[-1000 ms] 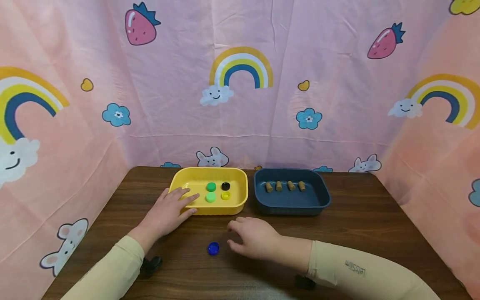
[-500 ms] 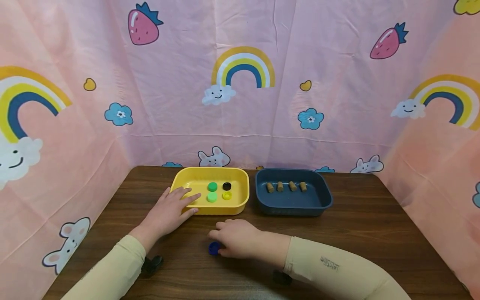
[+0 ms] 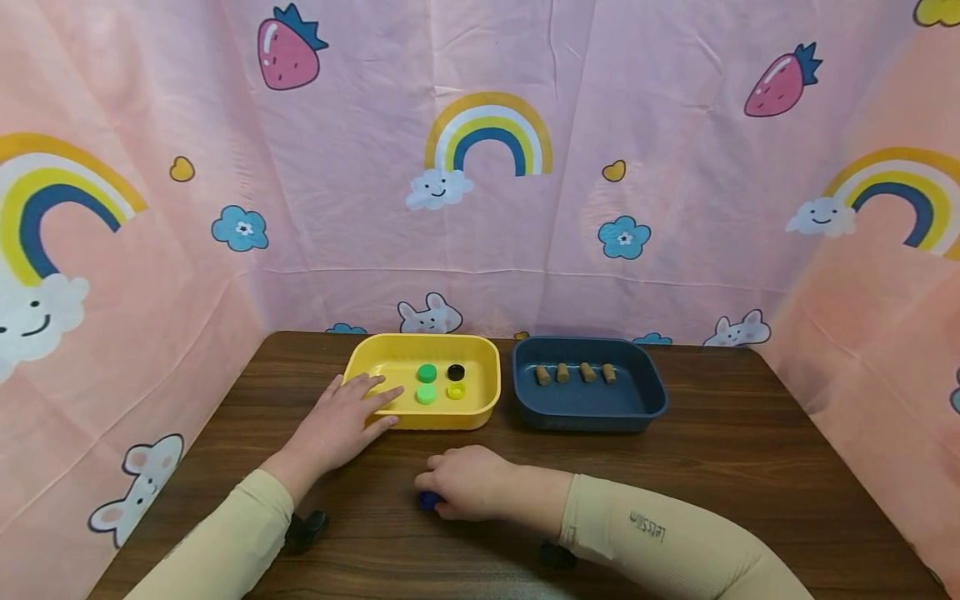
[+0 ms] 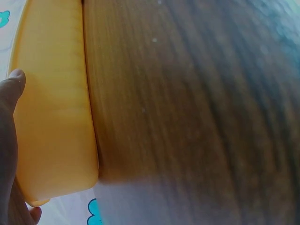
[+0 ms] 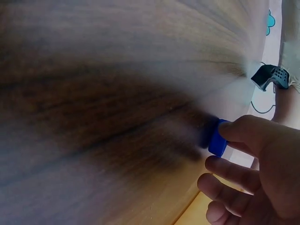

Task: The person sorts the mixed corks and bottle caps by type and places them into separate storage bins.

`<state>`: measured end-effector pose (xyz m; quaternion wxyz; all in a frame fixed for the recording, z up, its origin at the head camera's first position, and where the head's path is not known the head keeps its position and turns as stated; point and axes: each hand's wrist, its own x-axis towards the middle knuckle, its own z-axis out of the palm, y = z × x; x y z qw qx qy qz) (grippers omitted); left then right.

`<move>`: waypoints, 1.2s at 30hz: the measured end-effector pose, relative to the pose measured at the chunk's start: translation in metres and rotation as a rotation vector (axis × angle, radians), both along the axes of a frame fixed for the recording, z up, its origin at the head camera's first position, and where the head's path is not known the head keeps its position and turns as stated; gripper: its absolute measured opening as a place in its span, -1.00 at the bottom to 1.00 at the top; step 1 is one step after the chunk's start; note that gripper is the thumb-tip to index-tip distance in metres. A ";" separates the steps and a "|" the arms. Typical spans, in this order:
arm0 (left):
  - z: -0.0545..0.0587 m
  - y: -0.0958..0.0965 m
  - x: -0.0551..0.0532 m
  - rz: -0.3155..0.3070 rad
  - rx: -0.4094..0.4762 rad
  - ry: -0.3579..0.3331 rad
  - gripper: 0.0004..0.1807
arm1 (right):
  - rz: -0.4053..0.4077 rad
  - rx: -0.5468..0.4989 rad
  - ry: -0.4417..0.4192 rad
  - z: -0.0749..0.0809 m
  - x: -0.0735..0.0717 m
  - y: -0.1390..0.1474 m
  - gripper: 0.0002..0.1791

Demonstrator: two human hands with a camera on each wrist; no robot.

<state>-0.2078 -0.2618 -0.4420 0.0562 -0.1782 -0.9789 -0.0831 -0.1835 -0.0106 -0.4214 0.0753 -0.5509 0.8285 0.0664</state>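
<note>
In the head view my left hand (image 3: 333, 425) rests over the front left corner of a yellow plastic bin (image 3: 450, 421), fingers spread and fairly straight. Its thumb lies along the bin's front wall, as the left wrist view also shows. A blue bottle cap (image 3: 428, 500) is on the wooden table in front of the bin. My right hand (image 3: 468, 485) pinches that cap between thumb and index finger; the right wrist view shows the cap (image 5: 218, 139) on its side edge-on, the other fingers loosely curled. Inside the yellow bin lie a dark green cap (image 3: 427, 372), a light green cap (image 3: 426, 393), a black cap (image 3: 456, 372) and a yellow cap (image 3: 456, 391).
A dark blue bin (image 3: 588, 423) stands just right of the yellow one, with several corks (image 3: 588, 372) in a row inside. Both stand near the back of the wooden table (image 3: 720, 467). A patterned pink cloth (image 3: 510, 242) hangs behind and at both sides.
My right hand has moved left to the blue bottle cap and closed thumb and finger on it. My left hand stays at the yellow bin.
</note>
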 end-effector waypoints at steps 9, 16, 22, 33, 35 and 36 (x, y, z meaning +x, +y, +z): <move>0.002 0.000 0.002 0.010 -0.016 -0.001 -0.40 | 0.002 -0.017 -0.022 -0.001 0.000 -0.001 -0.62; 0.002 0.001 0.003 0.010 -0.022 -0.008 -0.40 | -0.044 -0.072 -0.099 0.008 -0.005 0.001 -0.61; 0.003 0.000 0.002 0.018 -0.022 -0.016 -0.40 | -0.148 -0.140 -0.183 0.038 -0.017 0.005 -0.63; 0.003 0.000 0.003 0.026 -0.020 -0.024 -0.40 | -0.345 -0.207 -0.273 0.076 -0.048 0.008 -0.63; 0.002 0.000 0.003 0.023 -0.022 -0.022 -0.40 | -0.360 -0.208 -0.286 0.079 -0.054 0.006 -0.63; 0.002 0.001 0.003 0.020 -0.023 -0.019 -0.40 | -0.366 -0.208 -0.286 0.080 -0.057 0.004 -0.63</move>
